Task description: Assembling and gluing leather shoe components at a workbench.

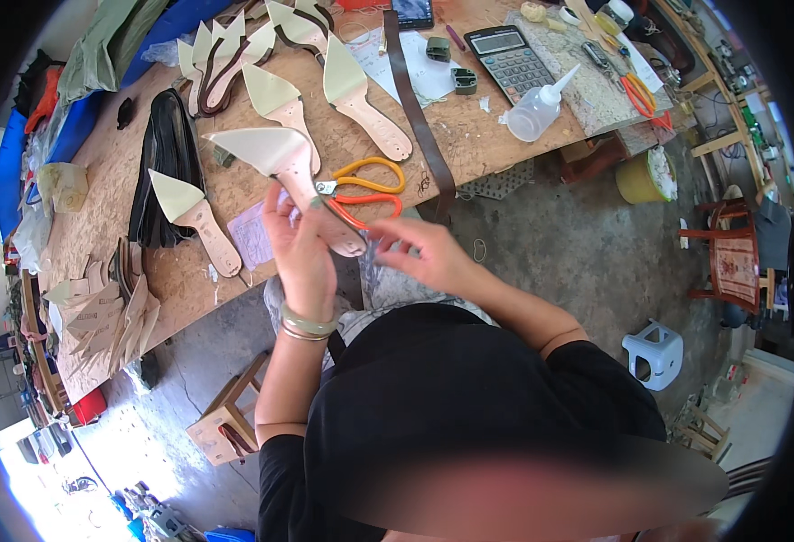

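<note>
A trowel-shaped leather piece (296, 176), with a cream pointed head and a pale tan strap, is raised above the table's front edge. My left hand (302, 248) is closed round its strap, the pointed head aiming to the left. Close by the strap's rounded lower end, my right hand (424, 257) has its fingers bent together; what they hold, if anything, I cannot make out. Just beyond my hands lie scissors (370, 185) with yellow and orange handles, partly hidden by the leather. Similar leather pieces (365, 104) are spread over the wooden table (325, 27).
Black strips (164, 172) and a stack of cut leather (108, 312) occupy the table's left side. A calculator (510, 63), a nozzle bottle (541, 108) and a long brown strap (415, 99) lie to the right. A yellow bin (643, 185) and a plastic stool (653, 354) stand on the floor.
</note>
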The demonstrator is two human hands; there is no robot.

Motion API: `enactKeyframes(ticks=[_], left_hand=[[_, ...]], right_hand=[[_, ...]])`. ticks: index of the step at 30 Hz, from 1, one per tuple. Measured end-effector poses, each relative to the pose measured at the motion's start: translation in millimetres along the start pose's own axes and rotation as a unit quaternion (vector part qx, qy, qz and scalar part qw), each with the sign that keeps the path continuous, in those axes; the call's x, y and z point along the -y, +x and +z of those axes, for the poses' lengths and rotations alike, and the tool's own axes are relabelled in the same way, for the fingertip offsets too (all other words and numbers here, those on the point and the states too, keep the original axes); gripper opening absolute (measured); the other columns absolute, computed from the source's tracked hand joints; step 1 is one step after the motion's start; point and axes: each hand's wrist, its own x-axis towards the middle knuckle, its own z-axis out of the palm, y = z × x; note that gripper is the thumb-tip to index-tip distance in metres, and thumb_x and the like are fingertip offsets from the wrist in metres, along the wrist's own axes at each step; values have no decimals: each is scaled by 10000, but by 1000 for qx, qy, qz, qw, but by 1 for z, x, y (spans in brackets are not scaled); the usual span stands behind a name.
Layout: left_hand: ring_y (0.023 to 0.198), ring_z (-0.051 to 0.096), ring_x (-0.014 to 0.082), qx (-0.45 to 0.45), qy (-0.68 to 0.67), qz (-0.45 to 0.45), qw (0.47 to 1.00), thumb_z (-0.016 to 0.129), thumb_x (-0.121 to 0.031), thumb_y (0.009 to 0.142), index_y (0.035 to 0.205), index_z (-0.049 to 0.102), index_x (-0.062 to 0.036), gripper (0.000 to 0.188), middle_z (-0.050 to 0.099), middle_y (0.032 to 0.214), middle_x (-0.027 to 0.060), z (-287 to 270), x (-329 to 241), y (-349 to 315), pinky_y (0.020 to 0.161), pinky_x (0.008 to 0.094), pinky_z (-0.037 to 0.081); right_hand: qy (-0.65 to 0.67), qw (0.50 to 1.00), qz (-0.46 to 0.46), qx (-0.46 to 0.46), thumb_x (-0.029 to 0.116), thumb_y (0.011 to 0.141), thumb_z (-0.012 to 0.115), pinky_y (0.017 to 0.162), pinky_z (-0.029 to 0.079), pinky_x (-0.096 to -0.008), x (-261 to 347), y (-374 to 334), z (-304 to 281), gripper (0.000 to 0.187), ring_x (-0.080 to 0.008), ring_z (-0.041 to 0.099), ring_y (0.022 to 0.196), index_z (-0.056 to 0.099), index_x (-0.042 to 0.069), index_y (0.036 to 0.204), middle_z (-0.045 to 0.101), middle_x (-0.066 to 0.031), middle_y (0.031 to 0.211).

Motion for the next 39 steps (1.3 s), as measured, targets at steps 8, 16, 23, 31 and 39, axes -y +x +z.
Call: enactKeyframes(ticks=[8,16,23,31,39], left_hand=[[1168,483,186,57,-18,-38,997,515,39,905,1425,297,-11,566,432,1288,106,12,-1,-8,1007,338,412],[1082,497,139,62,165,3,984,588,5,887,1307,473,-14,436,508,1166,68,-17,-8,-9,937,278,426],[806,463,62,-17,252,8,968,625,20,861,1148,568,-29,297,493,908,-14,-54,-6,-11,720,191,400],[831,485,77,-64,315,50,946,620,-12,880,1147,571,-21,272,524,954,4,-80,-9,-9,759,216,425],[1072,510,238,-216,526,186,801,650,-145,869,1302,478,-19,483,479,1243,136,-133,-25,13,902,377,437]], right_hand=[[161,982,84,-41,18,895,620,731,509,-248,-20,-3,11,291,-104,634,824,636,-13,1185,684,-83,970],[178,969,34,-169,6,925,553,763,514,-266,7,-20,-57,220,-139,652,856,649,-47,1115,680,-89,997],[112,876,-77,-463,24,913,605,705,500,-245,20,-48,-184,301,-147,651,802,599,-78,1197,683,-121,1001],[99,871,35,-479,52,923,603,707,516,-250,-53,-74,-288,311,-142,650,812,596,-66,1210,686,-97,995],[110,893,74,-430,51,932,585,728,529,-264,-83,-62,-327,317,-145,644,806,580,-65,1226,677,-89,999]])
